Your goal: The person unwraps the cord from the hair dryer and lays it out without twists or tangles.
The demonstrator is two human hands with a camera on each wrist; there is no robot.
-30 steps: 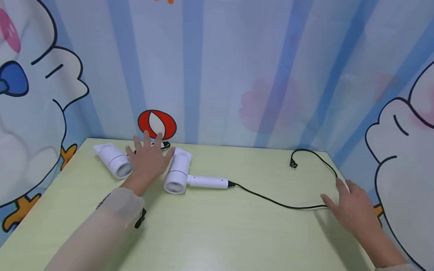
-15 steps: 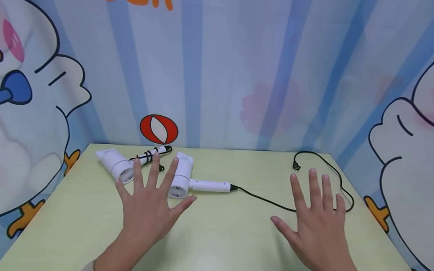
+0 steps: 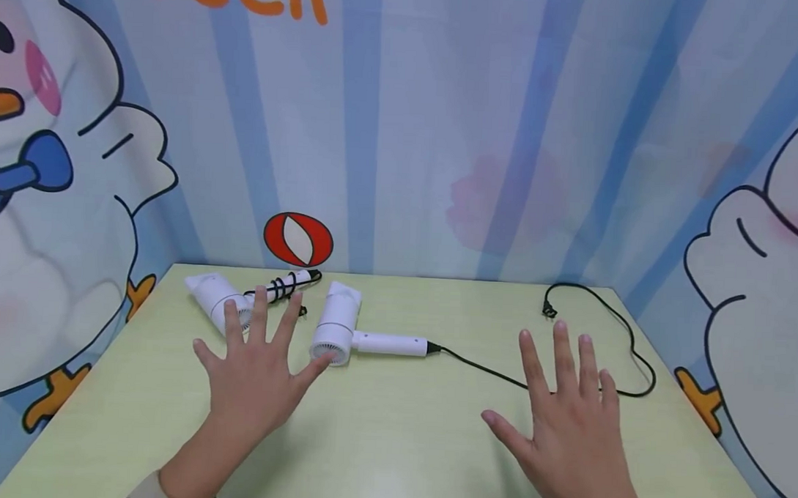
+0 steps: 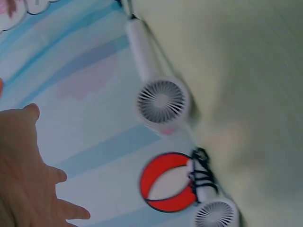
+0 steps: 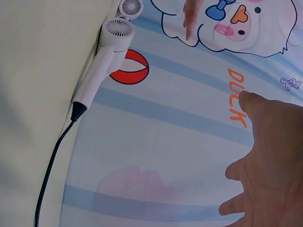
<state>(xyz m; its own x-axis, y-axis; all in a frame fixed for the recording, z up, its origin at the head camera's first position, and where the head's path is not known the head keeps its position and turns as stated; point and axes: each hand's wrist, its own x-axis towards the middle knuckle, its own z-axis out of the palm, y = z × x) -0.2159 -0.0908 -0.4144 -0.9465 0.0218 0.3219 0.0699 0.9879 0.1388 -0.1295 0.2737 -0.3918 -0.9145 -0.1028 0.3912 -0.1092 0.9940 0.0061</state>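
My left hand hovers above the table with its fingers spread, holding nothing. Behind its fingertips lies a white hair dryer, its black cord wound around the handle. A second white hair dryer lies right of it, its handle pointing right and its black cord stretched out across the table. The right hand is also spread and holds nothing; its fingers hide part of that cord. In the right wrist view the second hair dryer and its cord show well apart from the right hand.
The pale green table backs onto a blue striped curtain printed with cartoon ducks. A black plug at the cord's end lies near the back right edge. Another small plug lies between the two dryers.
Both hands have drawn back from over the hair dryer and the cord toward the front and spread their fingers. The right hand has come away from the cord. Both dryers lie where they were.
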